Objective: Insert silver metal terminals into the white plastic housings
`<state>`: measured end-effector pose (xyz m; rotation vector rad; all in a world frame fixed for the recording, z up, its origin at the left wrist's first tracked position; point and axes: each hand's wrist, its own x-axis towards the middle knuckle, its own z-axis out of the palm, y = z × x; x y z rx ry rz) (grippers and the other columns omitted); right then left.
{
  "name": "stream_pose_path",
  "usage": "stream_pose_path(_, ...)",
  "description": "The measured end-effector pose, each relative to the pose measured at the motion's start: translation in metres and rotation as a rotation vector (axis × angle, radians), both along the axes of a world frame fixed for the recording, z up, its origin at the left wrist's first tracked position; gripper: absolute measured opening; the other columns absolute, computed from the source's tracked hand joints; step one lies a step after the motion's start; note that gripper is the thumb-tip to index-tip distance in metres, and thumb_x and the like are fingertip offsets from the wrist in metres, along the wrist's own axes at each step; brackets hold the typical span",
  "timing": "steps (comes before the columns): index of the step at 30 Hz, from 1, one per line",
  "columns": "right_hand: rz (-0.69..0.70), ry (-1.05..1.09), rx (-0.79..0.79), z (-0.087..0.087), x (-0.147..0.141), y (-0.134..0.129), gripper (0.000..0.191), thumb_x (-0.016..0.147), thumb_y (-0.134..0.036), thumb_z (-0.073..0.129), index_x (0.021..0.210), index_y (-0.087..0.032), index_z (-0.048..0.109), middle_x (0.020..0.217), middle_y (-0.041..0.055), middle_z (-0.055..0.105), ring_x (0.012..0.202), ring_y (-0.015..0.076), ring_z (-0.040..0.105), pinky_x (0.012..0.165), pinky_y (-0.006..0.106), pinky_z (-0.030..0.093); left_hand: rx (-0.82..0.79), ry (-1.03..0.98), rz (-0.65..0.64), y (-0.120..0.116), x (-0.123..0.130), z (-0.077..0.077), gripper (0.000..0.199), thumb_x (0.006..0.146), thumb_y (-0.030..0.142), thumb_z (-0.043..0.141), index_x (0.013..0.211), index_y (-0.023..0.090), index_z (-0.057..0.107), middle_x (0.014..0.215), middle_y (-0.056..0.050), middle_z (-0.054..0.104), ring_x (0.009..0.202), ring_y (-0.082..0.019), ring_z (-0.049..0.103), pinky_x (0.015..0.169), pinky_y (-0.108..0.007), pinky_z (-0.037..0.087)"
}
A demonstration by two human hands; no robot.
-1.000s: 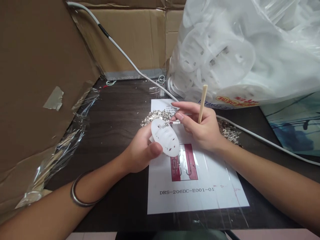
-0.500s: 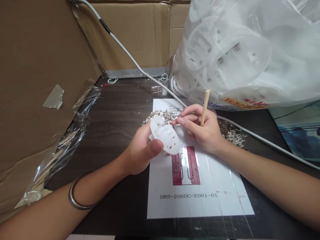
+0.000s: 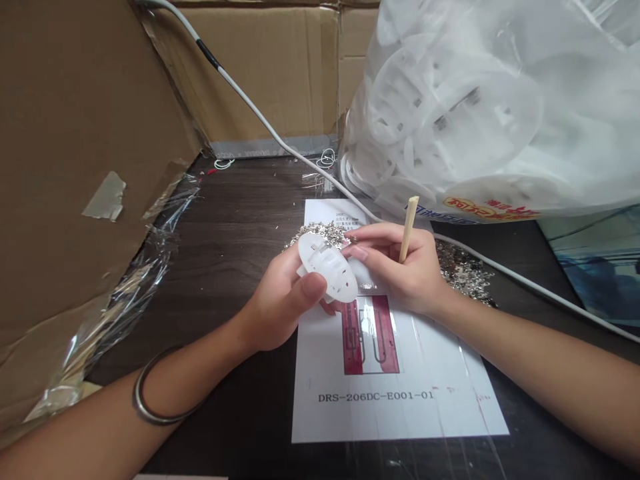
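In my left hand is a white oval plastic plate with small slots and raised ribs, tilted toward me. The thumb presses on its near face and the fingers are behind it. My right hand is closed around a light wooden stick, which stands up between thumb and index finger. Its thumb and index tips reach left, close to the plate's upper right edge and a heap of small silvery metal pieces. Whether a metal piece is between those fingertips I cannot make out.
Under my hands lies a printed sheet with a diagram. A second metal heap is right of my wrist. A big clear bag of white plates stands behind. A white cable crosses the dark table; cardboard walls enclose it.
My right index finger has straightened, and the wooden stick has dropped slightly. The plate has shifted a little up and left in my left hand.
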<state>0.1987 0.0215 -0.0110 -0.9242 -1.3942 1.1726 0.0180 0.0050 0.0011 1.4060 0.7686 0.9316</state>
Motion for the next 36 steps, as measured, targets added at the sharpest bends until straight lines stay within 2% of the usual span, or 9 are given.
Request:
stream_pose_path(4, -0.006, 0.033, 0.056, -0.0013, -0.0007, 0.0012, 0.010, 0.077, -0.016, 0.075, 0.086, -0.022, 0.078, 0.081, -0.0012, 0.077, 0.078, 0.0126, 0.072, 0.074, 0.024, 0.058, 0.004, 0.005, -0.004, 0.0006, 0.0003, -0.0009, 0.070, 0.072, 0.081, 0.053, 0.089, 0.013, 0.054, 0.062, -0.004, 0.064, 0.054, -0.018, 0.064, 0.051, -0.029, 0.054)
stream_pose_path(11, -0.049, -0.146, 0.058, -0.0016, 0.0026, -0.0015, 0.015, 0.075, -0.026, 0.077, 0.088, -0.020, 0.079, 0.081, 0.0032, 0.074, 0.065, 0.0153, 0.065, 0.050, 0.026, 0.047, 0.004, 0.020, -0.020, 0.0002, -0.0011, 0.0004, 0.066, 0.074, 0.079, 0.052, 0.088, 0.014, 0.053, 0.066, -0.006, 0.064, 0.056, -0.017, 0.063, 0.053, -0.029, 0.054)
stream_pose_path(16, -0.069, -0.156, 0.122, -0.0002, 0.0023, -0.0003, 0.008, 0.079, -0.022, 0.073, 0.086, -0.020, 0.076, 0.085, 0.0037, 0.072, 0.080, 0.0180, 0.064, 0.060, 0.029, 0.049, 0.030, 0.014, -0.042, -0.0001, -0.0007, -0.0002, 0.066, 0.076, 0.079, 0.050, 0.086, 0.014, 0.052, 0.065, -0.006, 0.061, 0.057, -0.017, 0.059, 0.053, -0.029, 0.050)
stream_pose_path(18, -0.065, -0.150, 0.107, -0.0011, 0.0023, -0.0002, 0.012, 0.080, -0.021, 0.072, 0.092, -0.021, 0.075, 0.086, 0.0027, 0.070, 0.073, 0.0151, 0.063, 0.055, 0.027, 0.046, 0.042, 0.005, -0.055, -0.0003, -0.0008, -0.0008, 0.065, 0.078, 0.079, 0.046, 0.084, 0.015, 0.052, 0.065, -0.005, 0.059, 0.058, -0.016, 0.057, 0.053, -0.028, 0.047)
stream_pose_path(21, -0.041, -0.116, 0.068, -0.0022, 0.0026, -0.0007, 0.021, 0.079, -0.021, 0.074, 0.100, -0.023, 0.071, 0.084, -0.0001, 0.067, 0.048, 0.0058, 0.045, 0.040, 0.023, 0.031, 0.062, -0.005, -0.067, -0.0004, -0.0012, -0.0012, 0.063, 0.081, 0.077, 0.043, 0.083, 0.015, 0.052, 0.069, -0.004, 0.056, 0.061, -0.015, 0.055, 0.055, -0.027, 0.045)
stream_pose_path(23, -0.017, -0.071, 0.054, -0.0020, 0.0023, -0.0008, 0.021, 0.075, -0.018, 0.076, 0.095, -0.022, 0.070, 0.080, -0.0016, 0.066, 0.040, 0.0023, 0.031, 0.037, 0.022, 0.023, 0.072, -0.002, -0.067, -0.0003, -0.0017, -0.0013, 0.063, 0.082, 0.077, 0.042, 0.082, 0.015, 0.052, 0.069, -0.004, 0.056, 0.062, -0.014, 0.054, 0.057, -0.027, 0.044)
stream_pose_path(25, 0.003, -0.035, 0.048, -0.0011, 0.0016, -0.0009, 0.018, 0.072, -0.015, 0.078, 0.088, -0.020, 0.070, 0.077, -0.0017, 0.066, 0.039, 0.0015, 0.028, 0.036, 0.022, 0.021, 0.079, 0.006, -0.065, -0.0002, -0.0024, -0.0015, 0.065, 0.082, 0.079, 0.039, 0.078, 0.015, 0.053, 0.068, -0.004, 0.055, 0.062, -0.015, 0.053, 0.057, -0.028, 0.043)
stream_pose_path(29, -0.004, -0.062, 0.076, -0.0002, 0.0012, -0.0017, 0.015, 0.073, -0.019, 0.078, 0.087, -0.019, 0.074, 0.073, 0.0003, 0.068, 0.040, 0.0030, 0.030, 0.038, 0.023, 0.025, 0.086, 0.020, -0.058, -0.0002, -0.0050, -0.0034, 0.065, 0.085, 0.076, 0.036, 0.072, 0.014, 0.054, 0.068, -0.006, 0.056, 0.062, -0.015, 0.052, 0.058, -0.029, 0.042)
stream_pose_path(36, 0.009, -0.120, 0.074, -0.0005, 0.0050, -0.0023, 0.015, 0.074, -0.027, 0.078, 0.087, -0.022, 0.079, 0.070, 0.0024, 0.069, 0.057, 0.0136, 0.057, 0.045, 0.027, 0.038, 0.085, -0.031, -0.018, -0.0006, -0.0073, -0.0082, 0.063, 0.082, 0.077, 0.044, 0.098, 0.017, 0.055, 0.072, -0.001, 0.060, 0.061, -0.015, 0.055, 0.065, -0.030, 0.045)
